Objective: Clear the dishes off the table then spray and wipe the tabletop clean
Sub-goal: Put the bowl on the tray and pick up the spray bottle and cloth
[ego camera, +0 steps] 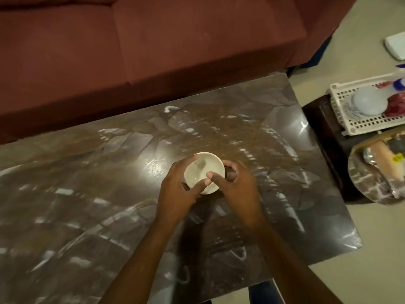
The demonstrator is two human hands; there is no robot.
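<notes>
A small cream bowl (pixel 202 170) sits near the middle of the dark marble tabletop (pixel 109 194). My left hand (pixel 177 194) grips its left side, thumb hooked over the near rim and fingers round the far edge. My right hand (pixel 237 189) grips the right side, thumb over the rim and fingers curled behind the bowl. The bowl looks empty inside. I cannot tell whether it rests on the table or is just lifted.
A maroon sofa (pixel 142 44) runs along the table's far side. To the right, a white plastic basket (pixel 350 126) holds dishes and a red cloth on a dark stool. A round marble side table (pixel 370 183) with utensils stands near it.
</notes>
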